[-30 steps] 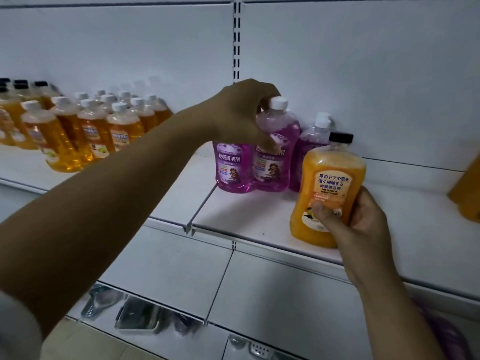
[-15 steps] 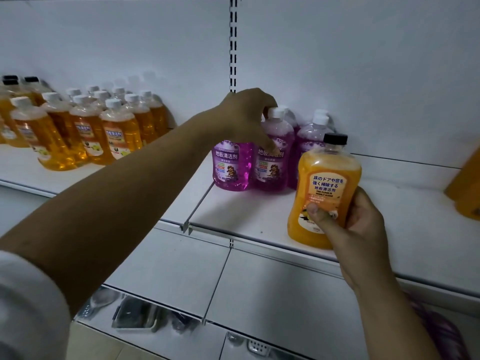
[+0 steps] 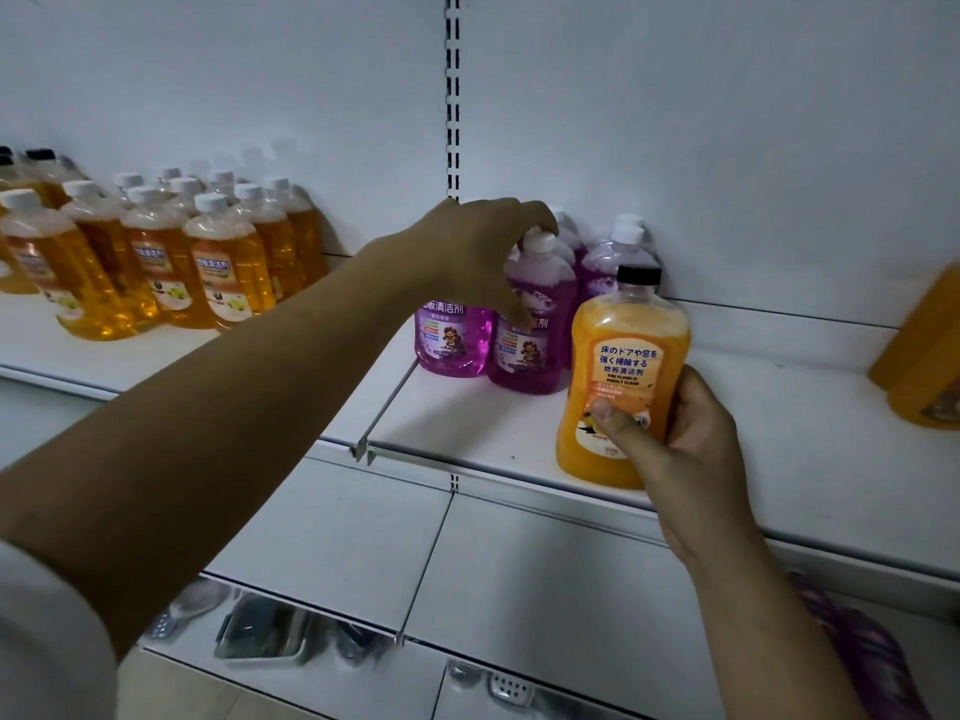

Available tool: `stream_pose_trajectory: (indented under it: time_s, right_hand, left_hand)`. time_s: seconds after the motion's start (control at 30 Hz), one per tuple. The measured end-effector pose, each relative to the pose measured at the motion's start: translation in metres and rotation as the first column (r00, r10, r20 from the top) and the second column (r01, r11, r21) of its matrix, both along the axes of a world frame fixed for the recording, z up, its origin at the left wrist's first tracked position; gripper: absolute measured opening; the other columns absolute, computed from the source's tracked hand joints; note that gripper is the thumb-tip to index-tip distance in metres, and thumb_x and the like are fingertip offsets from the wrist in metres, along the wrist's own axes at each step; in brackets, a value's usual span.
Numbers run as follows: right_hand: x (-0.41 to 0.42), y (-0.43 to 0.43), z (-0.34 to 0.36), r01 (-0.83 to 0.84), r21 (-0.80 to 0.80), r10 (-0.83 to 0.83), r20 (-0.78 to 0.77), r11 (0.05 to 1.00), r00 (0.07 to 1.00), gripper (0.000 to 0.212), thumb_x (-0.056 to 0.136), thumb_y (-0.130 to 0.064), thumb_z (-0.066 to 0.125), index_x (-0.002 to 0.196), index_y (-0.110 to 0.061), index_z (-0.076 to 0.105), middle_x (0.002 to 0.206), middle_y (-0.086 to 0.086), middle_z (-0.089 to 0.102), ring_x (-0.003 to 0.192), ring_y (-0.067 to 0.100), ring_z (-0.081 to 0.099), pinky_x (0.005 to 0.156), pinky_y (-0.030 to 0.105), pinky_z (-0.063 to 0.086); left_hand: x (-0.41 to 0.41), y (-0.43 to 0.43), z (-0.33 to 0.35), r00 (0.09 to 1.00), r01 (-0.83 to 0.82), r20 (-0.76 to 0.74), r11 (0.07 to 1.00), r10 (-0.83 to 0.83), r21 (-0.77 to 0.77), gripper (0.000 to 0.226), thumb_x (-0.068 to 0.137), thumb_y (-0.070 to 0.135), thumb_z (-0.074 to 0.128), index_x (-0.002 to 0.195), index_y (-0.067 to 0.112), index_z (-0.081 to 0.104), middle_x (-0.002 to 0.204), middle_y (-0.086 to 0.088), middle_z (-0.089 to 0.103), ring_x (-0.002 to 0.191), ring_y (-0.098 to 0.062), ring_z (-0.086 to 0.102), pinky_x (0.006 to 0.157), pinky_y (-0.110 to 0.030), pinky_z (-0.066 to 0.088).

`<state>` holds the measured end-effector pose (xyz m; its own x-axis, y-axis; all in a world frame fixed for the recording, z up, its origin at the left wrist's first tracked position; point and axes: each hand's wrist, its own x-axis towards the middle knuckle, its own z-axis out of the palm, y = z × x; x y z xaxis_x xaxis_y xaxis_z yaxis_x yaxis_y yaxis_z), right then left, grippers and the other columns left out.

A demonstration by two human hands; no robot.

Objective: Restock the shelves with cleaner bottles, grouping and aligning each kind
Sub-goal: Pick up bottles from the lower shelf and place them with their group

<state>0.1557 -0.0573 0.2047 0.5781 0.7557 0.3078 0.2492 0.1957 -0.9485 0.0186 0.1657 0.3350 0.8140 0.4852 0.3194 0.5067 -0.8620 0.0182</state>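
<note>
On the white shelf [image 3: 467,423], amber white-capped bottles [image 3: 156,262] stand left of the slotted post [image 3: 453,122], purple cleaner bottles [image 3: 452,335] just right of it, where the left hand [image 3: 467,246] grips the front purple bottle [image 3: 524,356] from above, and further right the right hand [image 3: 691,449] holds an orange black-capped bottle [image 3: 623,330] upright.

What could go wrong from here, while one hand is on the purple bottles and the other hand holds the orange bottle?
1. The left hand grips the front purple bottle high, near its cap; a push there might tip it against the closely packed neighbouring purple bottles.
2. The right hand holds the orange bottle near the front edge of the shelf; set down there, it could fall, and it would mix with another kind.
</note>
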Motion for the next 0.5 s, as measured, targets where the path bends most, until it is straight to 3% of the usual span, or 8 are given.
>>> stream_pose_trajectory:
  time_s: [0.17, 0.3, 0.5]
  right_hand:
    - [-0.0001, -0.0005, 0.0, -0.005, 0.0, 0.005, 0.007, 1.0, 1.0, 0.058, 0.066, -0.046, 0.083, 0.118, -0.028, 0.067, 0.111, -0.01, 0.078, 0.102, 0.011, 0.075, 0.093, 0.045, 0.06]
    - [-0.0024, -0.0019, 0.0025, -0.018, 0.011, 0.018, 0.001, 1.0, 1.0, 0.056, 0.066, -0.044, 0.082, 0.117, -0.027, 0.067, 0.109, -0.011, 0.078, 0.099, 0.008, 0.075, 0.089, 0.038, 0.06]
    - [-0.0033, -0.0036, 0.0034, -0.019, 0.011, 0.019, 0.006, 1.0, 1.0, 0.056, 0.065, -0.048, 0.082, 0.116, -0.03, 0.067, 0.11, -0.012, 0.078, 0.1, 0.009, 0.075, 0.089, 0.039, 0.06]
  left_hand:
    - [-0.0034, 0.0099, -0.003, 1.0, 0.0, 0.012, 0.998, 0.001, -0.06, 0.091, 0.066, 0.057, 0.091, 0.144, 0.039, 0.047, 0.132, 0.01, 0.064, 0.107, -0.012, 0.06, 0.076, -0.019, 0.036]
    - [-0.0037, 0.0105, -0.0028, 1.0, 0.005, 0.001, 1.0, -0.005, -0.029, 0.09, 0.07, 0.053, 0.09, 0.147, 0.037, 0.047, 0.134, 0.008, 0.064, 0.106, -0.011, 0.057, 0.086, -0.026, 0.036]
    - [-0.0036, 0.0075, -0.0029, 1.0, -0.006, -0.016, 1.0, 0.005, -0.025, 0.092, 0.072, 0.049, 0.09, 0.15, 0.036, 0.043, 0.137, 0.007, 0.062, 0.109, -0.012, 0.056, 0.09, -0.028, 0.036]
